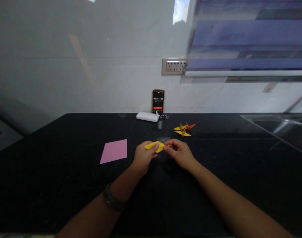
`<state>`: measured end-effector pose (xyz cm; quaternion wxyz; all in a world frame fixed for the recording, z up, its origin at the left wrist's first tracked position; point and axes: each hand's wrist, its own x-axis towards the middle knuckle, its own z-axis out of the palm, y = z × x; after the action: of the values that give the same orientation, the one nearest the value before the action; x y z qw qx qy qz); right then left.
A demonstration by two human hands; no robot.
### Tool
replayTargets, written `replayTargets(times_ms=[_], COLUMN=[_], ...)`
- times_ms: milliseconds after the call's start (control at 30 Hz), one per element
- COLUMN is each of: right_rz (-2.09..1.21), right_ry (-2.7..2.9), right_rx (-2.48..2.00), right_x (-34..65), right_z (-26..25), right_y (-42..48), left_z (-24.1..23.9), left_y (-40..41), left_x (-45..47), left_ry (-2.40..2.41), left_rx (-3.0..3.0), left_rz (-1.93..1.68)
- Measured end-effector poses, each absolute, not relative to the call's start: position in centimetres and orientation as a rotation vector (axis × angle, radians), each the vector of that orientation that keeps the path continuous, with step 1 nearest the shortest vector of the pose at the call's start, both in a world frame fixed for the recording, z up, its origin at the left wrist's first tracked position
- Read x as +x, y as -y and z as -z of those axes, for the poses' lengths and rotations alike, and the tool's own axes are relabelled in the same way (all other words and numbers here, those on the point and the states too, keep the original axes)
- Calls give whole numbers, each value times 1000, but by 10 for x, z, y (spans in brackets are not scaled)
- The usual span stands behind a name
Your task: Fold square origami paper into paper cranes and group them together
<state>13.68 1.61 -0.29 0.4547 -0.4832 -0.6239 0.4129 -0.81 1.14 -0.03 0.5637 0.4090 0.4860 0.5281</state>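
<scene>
A folded piece of yellow paper is held between both hands above the dark counter. My left hand grips its left part, thumb on top and fingers beneath. At its right end, my right hand pinches a narrow tip between thumb and forefinger. Parts of the paper are covered by the fingers. Left of my hands lies a flat pink paper sheet. Beyond my right hand sit two yellow paper cranes and an orange paper crane, close together.
A phone showing a timer leans against the wall, behind a white power bank with a beaded strap. A sink is set into the black counter at the right. Above are a socket panel and a purple blind.
</scene>
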Motion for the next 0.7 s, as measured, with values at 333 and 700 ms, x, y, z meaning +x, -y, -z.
replayTargets(times_ms=[333,700], right_rz=[-1058,-965], right_ry=[1415,1418], right_rx=[-1128,-1162], right_x=[134,133], right_z=[4,5], right_y=[-16,-16], left_z=[0,1], left_y=[-11,-10], left_x=[-3,-2], left_ry=[-1085,-1087], left_rx=[1041,1138], left_rz=[-1127,-1081])
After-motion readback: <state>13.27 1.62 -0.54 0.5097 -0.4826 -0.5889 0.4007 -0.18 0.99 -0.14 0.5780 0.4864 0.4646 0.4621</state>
